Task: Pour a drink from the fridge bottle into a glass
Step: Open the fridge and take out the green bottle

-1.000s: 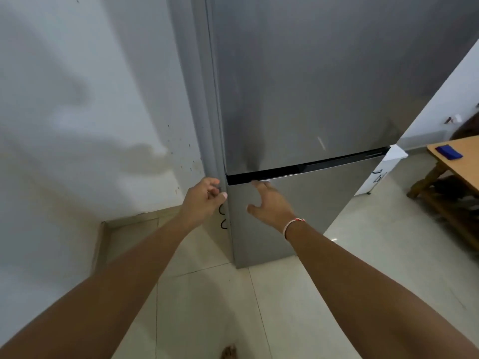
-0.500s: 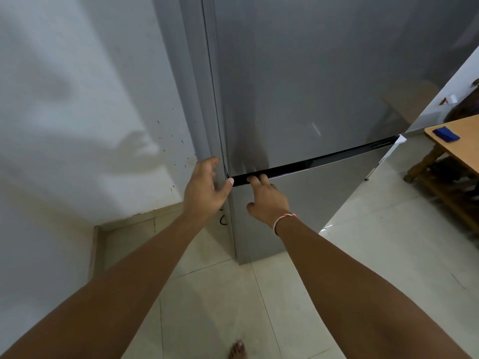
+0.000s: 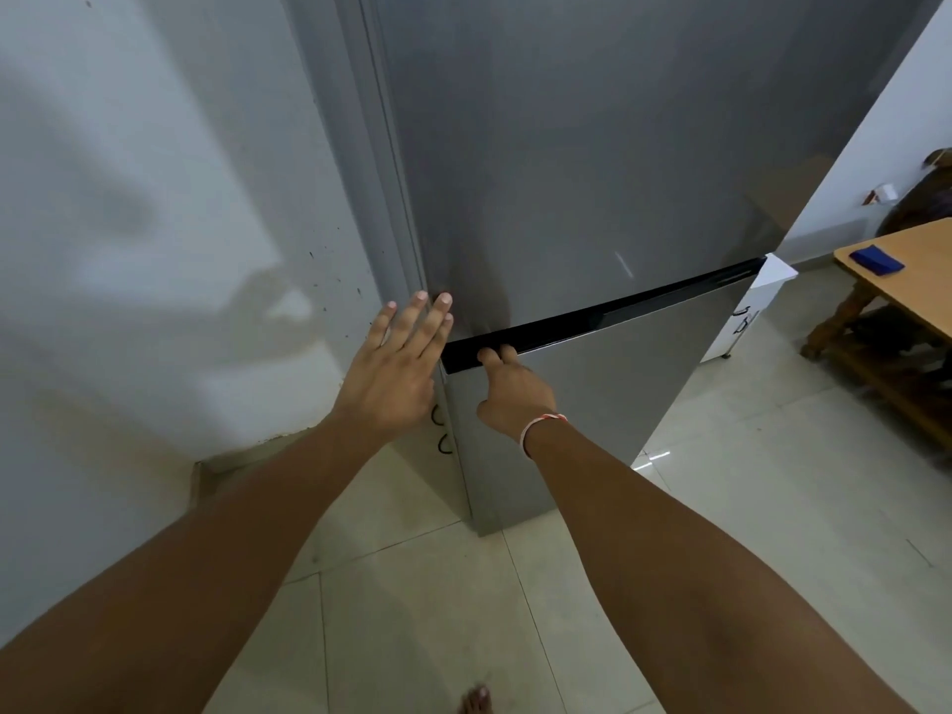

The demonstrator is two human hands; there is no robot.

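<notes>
A tall grey fridge [image 3: 592, 146] fills the middle of the view, both of its doors closed. A black gap [image 3: 618, 311] runs between the upper door and the lower door [image 3: 592, 404]. My left hand [image 3: 396, 373] lies flat with its fingers spread against the fridge's left front corner, at the bottom of the upper door. My right hand [image 3: 510, 394] has its fingertips hooked into the black gap at its left end, above the lower door. No bottle and no glass are in view.
A white wall [image 3: 154, 224] stands close on the left of the fridge. A wooden table [image 3: 906, 280] with a blue cloth [image 3: 876, 260] on it is at the right edge. A low white cabinet [image 3: 747, 311] sits behind the fridge. Pale floor tiles [image 3: 772, 481] lie below.
My left hand has opened from a curled grip at the fridge's corner to flat spread fingers, a little higher. My right hand's fingers stay in the black gap.
</notes>
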